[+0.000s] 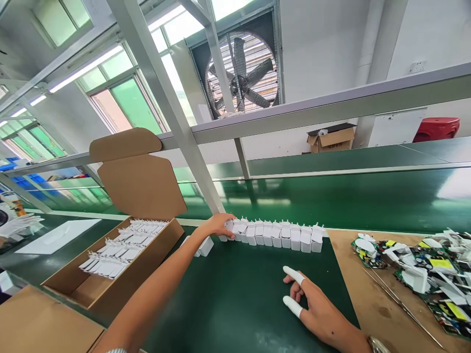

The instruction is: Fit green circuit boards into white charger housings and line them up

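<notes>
A row of several white charger plugs [279, 236] stands side by side on the green mat [239, 299]. My left hand [218, 225] reaches out to the row's left end, its fingers closed against the first plug. One more white plug [204, 246] lies loose just below that hand. My right hand [312, 306] rests on the mat nearer to me, fingers loosely apart and holding nothing, with white finger cots on two fingertips.
An open cardboard box [110, 289] with rows of white plugs stands at the left, its lid up. A pile of circuit boards [423, 269] and thin metal tweezers [401, 305] lie on the brown board at right. A green conveyor [349, 196] runs behind.
</notes>
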### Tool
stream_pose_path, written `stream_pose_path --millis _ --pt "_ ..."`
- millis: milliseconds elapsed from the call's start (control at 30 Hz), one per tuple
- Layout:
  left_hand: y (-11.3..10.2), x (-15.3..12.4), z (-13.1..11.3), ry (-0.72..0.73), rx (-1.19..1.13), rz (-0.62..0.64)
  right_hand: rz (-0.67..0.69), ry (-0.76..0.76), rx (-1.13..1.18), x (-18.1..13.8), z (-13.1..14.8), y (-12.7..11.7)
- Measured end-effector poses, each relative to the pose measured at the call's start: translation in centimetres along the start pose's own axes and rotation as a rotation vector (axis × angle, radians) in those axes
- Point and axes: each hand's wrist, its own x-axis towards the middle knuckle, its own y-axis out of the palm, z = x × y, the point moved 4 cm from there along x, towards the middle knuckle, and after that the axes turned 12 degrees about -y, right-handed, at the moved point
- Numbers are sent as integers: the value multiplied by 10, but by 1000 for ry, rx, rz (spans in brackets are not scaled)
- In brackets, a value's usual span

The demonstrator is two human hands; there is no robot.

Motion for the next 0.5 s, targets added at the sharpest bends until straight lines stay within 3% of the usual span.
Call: stream_pose_path --millis 267,400,500 --pt "18 -46 12 24 -84 47 -45 -42 -6 1 9 -3" --pt "27 -81 -3 186 -157 94 -75 -56 -34 -3 -4 -1" --pt "33 -103 -18 70 -143 81 -60 -23 -53 -8 -21 -1"
